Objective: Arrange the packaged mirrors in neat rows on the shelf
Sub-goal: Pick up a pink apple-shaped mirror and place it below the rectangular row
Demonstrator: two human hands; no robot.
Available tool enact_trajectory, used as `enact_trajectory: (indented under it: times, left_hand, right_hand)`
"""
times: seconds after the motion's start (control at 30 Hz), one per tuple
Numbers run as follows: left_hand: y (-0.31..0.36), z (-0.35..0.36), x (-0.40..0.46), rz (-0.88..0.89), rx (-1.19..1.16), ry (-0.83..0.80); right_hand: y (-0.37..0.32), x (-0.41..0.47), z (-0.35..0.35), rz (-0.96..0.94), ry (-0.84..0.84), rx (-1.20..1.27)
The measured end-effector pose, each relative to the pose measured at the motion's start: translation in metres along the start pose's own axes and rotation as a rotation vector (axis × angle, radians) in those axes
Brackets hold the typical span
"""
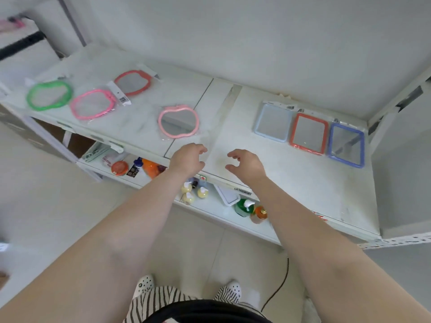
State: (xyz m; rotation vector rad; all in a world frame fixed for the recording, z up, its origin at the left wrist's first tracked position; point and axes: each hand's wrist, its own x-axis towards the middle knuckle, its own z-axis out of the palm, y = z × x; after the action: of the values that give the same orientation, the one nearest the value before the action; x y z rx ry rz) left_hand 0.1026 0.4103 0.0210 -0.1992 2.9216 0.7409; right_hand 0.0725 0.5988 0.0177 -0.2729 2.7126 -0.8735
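Seven packaged mirrors lie flat on the white top shelf (291, 183). At ten o'clock sit four apple-shaped ones, loosely scattered: a green-framed mirror (49, 95) farthest left, a pink-framed mirror (93, 104) just beside it, a red-framed mirror (133, 82) behind at eleven o'clock, and a second pink apple mirror (178, 121) alone near twelve o'clock, closest to the hands. At two o'clock three rectangular ones stand side by side in a row: a pale blue mirror (273, 122), an orange-red mirror (309, 134) and a dark blue mirror (346, 145), edges touching or nearly so.

Both bare arms reach forward over the shelf's front edge. The left hand (187, 159) and the right hand (245, 164) hover just apart at the centre, fingers loosely curled and grasping nothing.

Below the front edge, a lower shelf (217, 213) holds small pump bottles (192, 192), a green soap bottle (243, 207) and an orange jar (119, 168).
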Motion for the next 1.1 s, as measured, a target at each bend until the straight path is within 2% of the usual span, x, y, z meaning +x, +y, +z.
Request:
enact_trajectory:
  times: [0.37, 0.53, 0.83, 1.1]
  left_hand:
    - [-0.196, -0.079, -0.072, -0.065, -0.036, 0.049]
    - [-0.277, -0.119, -0.092, -0.107, -0.025, 0.066]
    - [-0.345, -0.16, -0.085, -0.152, -0.088, 0.082]
    - [-0.394, -0.203, -0.042, -0.206, -0.044, 0.144]
  right_hand:
    - [-0.162, -0.015, 0.143, -0.033, -0.02, 0.039]
    - [-0.235, -0.016, 0.197, -0.062, -0.028, -0.028]
    - [-0.312, 0.013, 0.23, -0.068, -0.058, -0.09]
    - [-0.368, 0.085, 0.257, -0.235, -0.096, -0.091]
